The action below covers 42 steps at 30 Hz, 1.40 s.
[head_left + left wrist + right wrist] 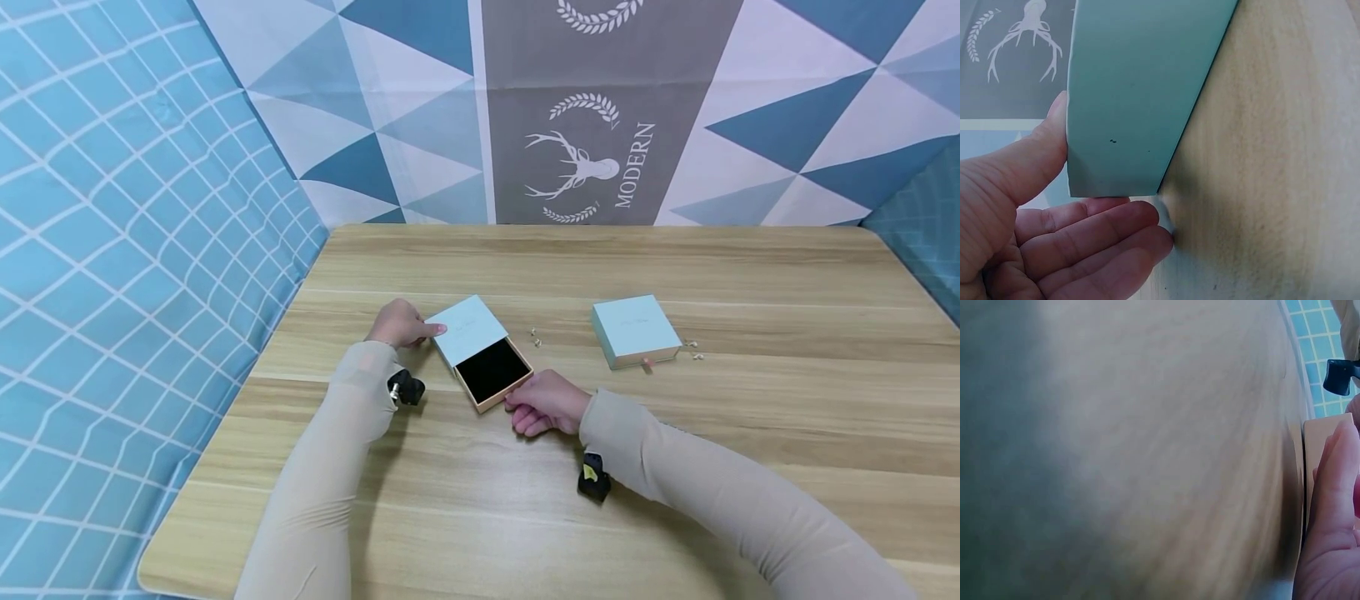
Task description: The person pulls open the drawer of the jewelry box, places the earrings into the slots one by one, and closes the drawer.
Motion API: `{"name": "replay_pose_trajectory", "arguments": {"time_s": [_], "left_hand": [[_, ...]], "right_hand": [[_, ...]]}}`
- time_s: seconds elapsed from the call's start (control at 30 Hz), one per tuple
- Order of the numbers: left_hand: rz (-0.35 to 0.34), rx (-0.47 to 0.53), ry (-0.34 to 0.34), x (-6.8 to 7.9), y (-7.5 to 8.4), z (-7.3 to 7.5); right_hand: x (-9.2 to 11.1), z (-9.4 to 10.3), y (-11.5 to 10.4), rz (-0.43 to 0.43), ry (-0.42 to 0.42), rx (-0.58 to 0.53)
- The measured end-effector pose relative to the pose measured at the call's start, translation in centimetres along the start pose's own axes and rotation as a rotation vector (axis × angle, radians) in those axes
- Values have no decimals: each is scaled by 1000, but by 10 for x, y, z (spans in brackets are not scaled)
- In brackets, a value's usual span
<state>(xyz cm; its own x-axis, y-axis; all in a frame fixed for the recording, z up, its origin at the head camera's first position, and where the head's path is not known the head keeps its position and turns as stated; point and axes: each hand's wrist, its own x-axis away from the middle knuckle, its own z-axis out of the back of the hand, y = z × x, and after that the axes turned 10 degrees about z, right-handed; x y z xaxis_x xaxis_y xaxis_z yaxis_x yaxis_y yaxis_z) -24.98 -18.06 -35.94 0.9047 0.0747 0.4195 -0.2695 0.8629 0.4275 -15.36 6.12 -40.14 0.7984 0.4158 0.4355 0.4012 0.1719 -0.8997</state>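
Two hands meet at one of two pale blue boxes on a single wood-grain table. The left hand grips the outer corner of the open box's cover, its thumb on the top and its fingers at the end and side. The right hand pinches the front corner of the one black-lined drawer, its other fingers curled in. The drawer sits partly out of the cover, angled toward the right hand, left of the table's middle.

To the right, well apart, stands the second box, closed, with one pink tab at its front. Two tiny pale pieces lie between the boxes, and two more small pieces lie just beside the closed box, all too small to identify. Two dark wrist devices, one per arm, hang below the cuffs.
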Motion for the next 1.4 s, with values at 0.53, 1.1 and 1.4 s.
{"name": "replay_pose_trajectory", "arguments": {"time_s": [0.53,1.1,1.4], "left_hand": [[16,11,9,3,-1,0],[10,18,10,2,-1,-2],[-7,16,12,2,-4,-2]], "right_hand": [[3,0,2,-11,-2,12],[13,40,-26,121,-87,520],[7,61,-59,254,64,954]]}}
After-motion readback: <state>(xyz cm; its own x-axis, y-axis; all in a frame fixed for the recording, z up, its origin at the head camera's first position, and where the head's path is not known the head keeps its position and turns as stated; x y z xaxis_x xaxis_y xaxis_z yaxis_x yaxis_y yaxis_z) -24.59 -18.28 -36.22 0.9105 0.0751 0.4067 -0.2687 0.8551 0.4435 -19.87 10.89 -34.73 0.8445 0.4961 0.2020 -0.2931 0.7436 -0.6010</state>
